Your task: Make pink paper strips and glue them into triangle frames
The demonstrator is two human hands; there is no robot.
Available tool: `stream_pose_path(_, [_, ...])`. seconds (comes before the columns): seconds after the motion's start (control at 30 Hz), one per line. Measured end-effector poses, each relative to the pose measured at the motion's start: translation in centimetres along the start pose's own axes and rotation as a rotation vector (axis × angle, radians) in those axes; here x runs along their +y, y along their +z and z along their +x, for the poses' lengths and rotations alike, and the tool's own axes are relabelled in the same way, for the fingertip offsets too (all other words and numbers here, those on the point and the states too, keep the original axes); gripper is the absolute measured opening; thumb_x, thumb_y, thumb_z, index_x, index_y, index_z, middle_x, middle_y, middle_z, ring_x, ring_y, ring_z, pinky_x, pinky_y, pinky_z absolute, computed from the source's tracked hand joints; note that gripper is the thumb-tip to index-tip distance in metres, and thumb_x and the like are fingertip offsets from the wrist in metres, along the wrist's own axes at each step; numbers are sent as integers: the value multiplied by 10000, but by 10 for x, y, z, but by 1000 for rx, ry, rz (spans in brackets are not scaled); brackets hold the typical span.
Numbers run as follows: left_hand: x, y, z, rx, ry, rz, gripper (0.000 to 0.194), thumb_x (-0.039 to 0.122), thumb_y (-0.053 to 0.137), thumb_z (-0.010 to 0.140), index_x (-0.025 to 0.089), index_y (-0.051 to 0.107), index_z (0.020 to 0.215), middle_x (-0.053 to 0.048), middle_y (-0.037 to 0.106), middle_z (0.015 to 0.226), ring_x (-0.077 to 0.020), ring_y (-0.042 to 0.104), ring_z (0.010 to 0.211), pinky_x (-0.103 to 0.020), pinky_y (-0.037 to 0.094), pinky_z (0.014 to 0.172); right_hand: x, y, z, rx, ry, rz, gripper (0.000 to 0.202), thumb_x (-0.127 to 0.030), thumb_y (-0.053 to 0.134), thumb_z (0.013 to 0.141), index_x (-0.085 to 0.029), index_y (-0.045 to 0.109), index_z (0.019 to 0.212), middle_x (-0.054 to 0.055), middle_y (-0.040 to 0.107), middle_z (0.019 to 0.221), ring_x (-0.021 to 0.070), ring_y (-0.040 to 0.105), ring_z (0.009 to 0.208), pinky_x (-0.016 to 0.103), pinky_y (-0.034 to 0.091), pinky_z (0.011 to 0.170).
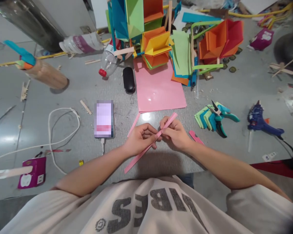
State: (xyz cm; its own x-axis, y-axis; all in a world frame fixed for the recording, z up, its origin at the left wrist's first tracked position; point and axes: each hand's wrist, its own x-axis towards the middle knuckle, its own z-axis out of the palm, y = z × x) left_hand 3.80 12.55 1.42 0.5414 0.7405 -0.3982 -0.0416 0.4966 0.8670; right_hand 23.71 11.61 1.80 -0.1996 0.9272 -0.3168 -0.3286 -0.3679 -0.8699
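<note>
The letters "IBES" can be read, upside down, across the person's pale shirt (63,214), the character before them too warped to be sure of; a round mark beside them is too small to make out. Print on the purple label of a bottle (81,44) and on a purple packet (31,172) is also too small to read, and the screen of the phone (104,118) is blurred out. A pink paper strip (139,156) is held between the 2 hands, in front of the shirt and below a pink sheet (158,94) on the grey worktop (88,87). Its long axis runs diagonally, 1 end pointing down-left towards the shirt, the other up-right past the right hand (174,131). The left hand (141,138) has its fingers pinched on the strip near its middle; the right fingers pinch it just beside them, leaving no visible gap. Another thin pink strip (133,125) lies by the left hand. Pliers (219,118) and a blue glue gun (263,123) lie to the right.
</note>
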Motion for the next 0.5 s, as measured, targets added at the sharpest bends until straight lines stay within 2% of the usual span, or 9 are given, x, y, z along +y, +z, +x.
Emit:
stream_pose_path(0.1, [-2,2,0,-13,69,3,509,560,1019,794,177,698,890,-83,862,913,-159,811,671,-302,702,689,2,-2,-2,-65,-10,24,146,-190,739,725,-237,618,792,-107,513,507,77,440,449,211,350,493])
stream_pose_path(0.17, [0,1,1,-30,67,-38,552,591,1031,769,160,699,859,-86,852,874,-178,820,666,-294,700,659,2,-5,-2,-128,-3,25,154,-192,757,750,-234,621,809,-98,549,527,75,460,451,203,348,485])
stream_pose_path(0.23, [4,-4,3,-47,18,-102,577,616,1027,770,146,701,853,-97,847,842,-198,823,650,-309,706,640,4,-10,-1,-201,14,19,173,-231,792,800,-235,625,844,-84,598,549,78,477,447,195,338,461])
stream_pose_path(0.33, [10,-13,6,-150,-138,-175,579,581,1051,757,125,723,897,-110,842,801,-200,807,607,-338,724,643,6,-17,1,-318,51,14,221,-310,841,885,-235,634,909,-65,665,586,79,491,437,187,350,435])
stream_pose_path(0.4, [14,-18,7,-219,-219,-164,567,551,1064,751,107,746,901,-125,841,789,-194,801,597,-313,713,630,5,-21,1,-393,75,15,258,-348,869,916,-229,641,938,-53,700,620,77,516,447,183,386,438])
stream_pose_path(0.5, [17,-21,8,-255,-258,-110,546,547,1060,757,92,778,869,-124,829,753,-179,789,590,-272,687,610,2,-23,1,-455,115,18,320,-410,908,929,-221,651,948,-37,728,659,81,566,477,180,439,451])
